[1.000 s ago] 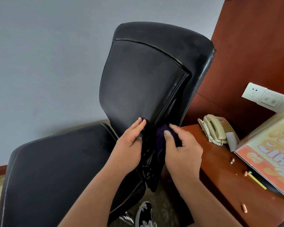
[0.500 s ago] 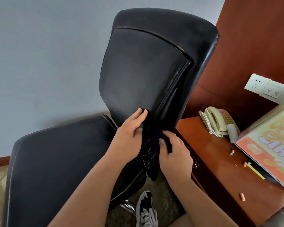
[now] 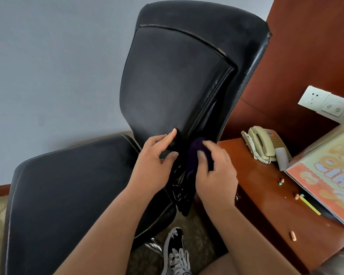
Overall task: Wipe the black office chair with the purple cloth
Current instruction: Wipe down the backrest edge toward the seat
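The black office chair (image 3: 173,80) fills the middle of the view, backrest upright and seat spreading to the lower left. My left hand (image 3: 155,161) grips the lower edge of the backrest, thumb in front and fingers on the leather. My right hand (image 3: 214,171) holds the dark purple cloth (image 3: 194,155) bunched against the narrow side of the backrest, just right of my left hand. Most of the cloth is hidden under my fingers.
A wooden desk (image 3: 266,195) stands close on the right, carrying a beige telephone (image 3: 262,144), a bright printed board (image 3: 330,175), a yellow pencil (image 3: 310,205) and small erasers. A wall socket (image 3: 326,104) sits above. My shoe (image 3: 175,253) is on the carpet under the chair.
My right hand with the cloth slid down the backrest's side, then back up to about where it was. My left hand kept its hold.
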`<state>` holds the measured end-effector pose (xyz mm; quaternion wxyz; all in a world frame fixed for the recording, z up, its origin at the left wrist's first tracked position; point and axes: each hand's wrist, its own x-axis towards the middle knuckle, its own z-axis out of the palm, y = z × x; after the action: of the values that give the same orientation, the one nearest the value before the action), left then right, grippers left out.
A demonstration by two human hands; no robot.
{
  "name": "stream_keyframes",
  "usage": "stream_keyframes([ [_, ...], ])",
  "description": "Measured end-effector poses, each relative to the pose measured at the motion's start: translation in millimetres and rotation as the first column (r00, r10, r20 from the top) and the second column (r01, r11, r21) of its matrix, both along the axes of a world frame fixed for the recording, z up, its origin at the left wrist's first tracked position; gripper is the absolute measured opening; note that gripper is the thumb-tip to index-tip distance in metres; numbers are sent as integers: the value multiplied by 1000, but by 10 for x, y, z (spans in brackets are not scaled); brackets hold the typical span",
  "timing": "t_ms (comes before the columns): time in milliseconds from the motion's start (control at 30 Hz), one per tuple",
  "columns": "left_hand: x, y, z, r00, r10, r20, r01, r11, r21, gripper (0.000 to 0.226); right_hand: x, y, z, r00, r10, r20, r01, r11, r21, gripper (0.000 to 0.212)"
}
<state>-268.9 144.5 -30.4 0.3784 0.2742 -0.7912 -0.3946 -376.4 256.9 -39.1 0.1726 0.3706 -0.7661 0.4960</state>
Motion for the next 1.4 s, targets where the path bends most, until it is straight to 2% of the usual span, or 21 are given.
stream_keyframes([
  [100, -15, -15, -13, 999, 32, -18, -32, 999, -1, 56, 50, 18, -325, 1000, 0, 27, -3, 994, 111, 23],
  [233, -17, -21, -4, 999, 36, -22, -36, 999, 15, 53, 79, 36, -467, 988, 19, 154, -49, 979, 197, 18],
  [333, -6, -27, 11, 999, 27, -25, -27, 999, 33, 54, 81, 38, -309, 972, 47, 230, -78, 988, 130, 13],
  [567, -4, -52, 24, 1000, 14, -23, -13, 1000, 10, 55, -6, -46, 464, 991, 58, 117, -37, 984, -175, 17],
  [667, 11, -86, 18, 1000, -5, 14, 5, 1000, -7, 54, 15, -102, 496, 994, 58, 89, -39, 978, -203, 23],
  [800, 22, -143, 14, 999, -24, 47, 24, 1000, 3, 58, 186, -147, 53, 988, 79, 132, -70, 995, -72, 33],
  [933, 32, -139, 11, 997, -34, 74, 33, 999, 11, 59, 271, -81, -407, 963, 90, 254, -138, 974, 179, 32],
  [1033, 37, -131, 13, 998, -38, 59, 37, 999, 27, 58, 253, -37, -447, 948, 108, 298, -183, 955, 233, 28],
  [1200, 31, -139, 37, 1000, -28, 12, 27, 996, 90, 55, 265, -76, -82, 965, 178, 193, -196, 977, 80, 16],
  [1400, 13, -140, 60, 999, -50, -14, 51, 992, 115, 53, 245, -223, 547, 972, 194, 133, -161, 961, -226, 21],
])
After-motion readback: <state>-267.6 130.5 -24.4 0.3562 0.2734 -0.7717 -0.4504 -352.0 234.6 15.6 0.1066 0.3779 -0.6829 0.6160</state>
